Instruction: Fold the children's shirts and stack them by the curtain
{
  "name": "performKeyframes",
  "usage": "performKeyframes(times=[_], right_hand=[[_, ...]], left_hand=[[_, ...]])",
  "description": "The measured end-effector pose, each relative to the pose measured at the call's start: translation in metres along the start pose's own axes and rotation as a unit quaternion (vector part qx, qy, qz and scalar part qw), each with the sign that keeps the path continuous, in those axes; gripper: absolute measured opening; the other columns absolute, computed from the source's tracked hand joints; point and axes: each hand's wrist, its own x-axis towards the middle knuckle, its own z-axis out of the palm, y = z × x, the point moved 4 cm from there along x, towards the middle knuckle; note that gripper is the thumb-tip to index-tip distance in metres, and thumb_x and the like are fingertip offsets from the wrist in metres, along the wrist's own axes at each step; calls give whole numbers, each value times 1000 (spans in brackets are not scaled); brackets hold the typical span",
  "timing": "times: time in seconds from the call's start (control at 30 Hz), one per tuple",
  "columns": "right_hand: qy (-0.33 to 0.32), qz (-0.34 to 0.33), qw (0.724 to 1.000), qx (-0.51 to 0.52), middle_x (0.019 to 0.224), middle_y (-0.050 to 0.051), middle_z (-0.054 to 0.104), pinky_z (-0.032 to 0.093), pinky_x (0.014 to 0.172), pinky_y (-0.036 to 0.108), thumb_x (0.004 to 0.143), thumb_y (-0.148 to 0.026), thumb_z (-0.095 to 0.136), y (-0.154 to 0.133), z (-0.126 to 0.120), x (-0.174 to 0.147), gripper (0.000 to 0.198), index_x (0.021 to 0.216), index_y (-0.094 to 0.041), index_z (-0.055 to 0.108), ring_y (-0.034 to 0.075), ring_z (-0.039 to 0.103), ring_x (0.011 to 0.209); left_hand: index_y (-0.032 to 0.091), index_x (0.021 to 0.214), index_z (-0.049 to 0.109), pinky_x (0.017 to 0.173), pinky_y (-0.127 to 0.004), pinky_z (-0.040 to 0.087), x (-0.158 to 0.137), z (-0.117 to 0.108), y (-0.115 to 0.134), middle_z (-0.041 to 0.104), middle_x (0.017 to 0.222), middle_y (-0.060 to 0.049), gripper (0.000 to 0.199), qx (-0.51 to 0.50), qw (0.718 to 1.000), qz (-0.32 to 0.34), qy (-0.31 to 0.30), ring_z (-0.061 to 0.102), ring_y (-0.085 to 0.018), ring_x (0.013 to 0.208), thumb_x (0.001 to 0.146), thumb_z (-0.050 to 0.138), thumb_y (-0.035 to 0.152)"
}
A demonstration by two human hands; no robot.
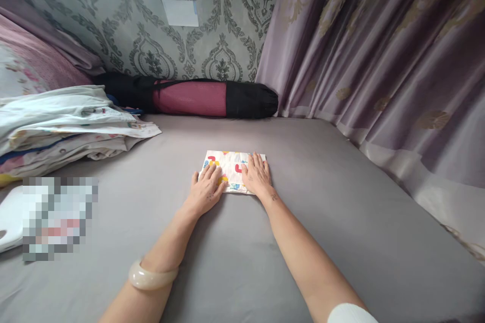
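A small folded cloth point(230, 165), white with red, yellow and blue prints, lies flat on the grey bed sheet point(242, 252). My left hand point(206, 187) rests on its left side, palm down with the fingers stretched out. On the right part of the cloth lies my right hand point(257, 172), also flat, its fingers pointing away from me. The middle of the cloth shows between the two hands; the parts beneath them are hidden. A pale bangle point(152, 276) circles my left forearm.
Folded white clothes point(64, 121) are stacked at the left. Nearer me lie a white object point(13, 217) and a pixelated patch. A long black and dark-pink bag point(189, 98) lies along the patterned wall point(223, 25). Purple curtains point(364, 45) hang down the right side.
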Motion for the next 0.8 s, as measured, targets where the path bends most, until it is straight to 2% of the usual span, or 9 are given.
performKeyframes(times=[0.27, 0.6, 0.8], right_hand=[[6, 67, 998, -14, 160, 17, 22, 11, 118, 46, 101, -40, 21, 11, -4, 1, 63, 151, -3, 28, 28, 16, 148], [-3, 75, 997, -12, 161, 15, 18, 9, 119, 47, 101, -41, 21, 12, 0, 2, 64, 152, -3, 25, 27, 13, 149], [10, 54, 998, -8, 159, 17, 23, 9, 118, 48, 101, -39, 23, 4, -7, -2, 61, 150, -3, 30, 28, 17, 148]], left_hand=[[25, 139, 41, 112, -56, 23, 1, 4, -4, 35, 155, -13, 46, -17, 1000, 12, 11, 27, -28, 145, 98, 32, 46], [25, 138, 42, 113, -55, 23, 0, 3, -3, 36, 155, -12, 46, -13, 1000, 2, 12, 28, -27, 145, 98, 33, 46], [26, 136, 43, 114, -55, 22, -1, -1, -2, 40, 153, -12, 42, -21, 999, 13, 38, 31, -25, 144, 99, 31, 42]])
